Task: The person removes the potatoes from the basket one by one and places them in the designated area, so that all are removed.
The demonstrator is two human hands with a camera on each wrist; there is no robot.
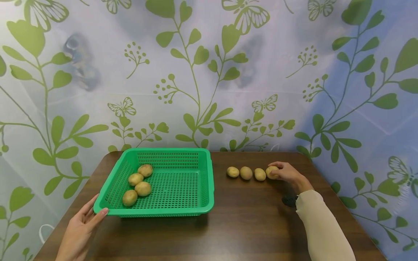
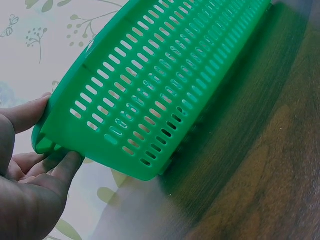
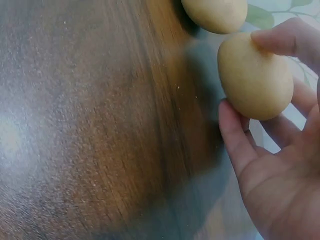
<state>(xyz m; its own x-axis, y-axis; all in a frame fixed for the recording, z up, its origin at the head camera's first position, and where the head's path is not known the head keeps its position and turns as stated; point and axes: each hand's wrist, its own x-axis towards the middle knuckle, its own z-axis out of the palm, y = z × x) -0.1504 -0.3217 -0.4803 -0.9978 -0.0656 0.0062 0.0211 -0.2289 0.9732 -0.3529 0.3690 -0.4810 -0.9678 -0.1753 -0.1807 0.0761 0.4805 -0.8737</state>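
Note:
A green plastic basket [image 1: 160, 211] with slotted walls stands on the left half of the table, several potatoes [image 1: 143, 189] grouped along its left side. My left hand [image 1: 82, 224] grips the basket's near left corner, thumb on the rim and fingers beneath it, as the left wrist view shows. At the right, my right hand [image 1: 287, 173] holds the rightmost potato [image 3: 255, 75] of a row, with the thumb on one side and fingers round the other. The rest of that row, three potatoes [image 1: 246, 173], lies just left of my hand on the table.
The brown wooden table [image 1: 248, 224] ends at the back against a patterned curtain [image 1: 209, 90] with green leaves and butterflies. A dark object [image 1: 289, 201] shows beside the right wrist. Between basket and potato row lies a strip of bare wood.

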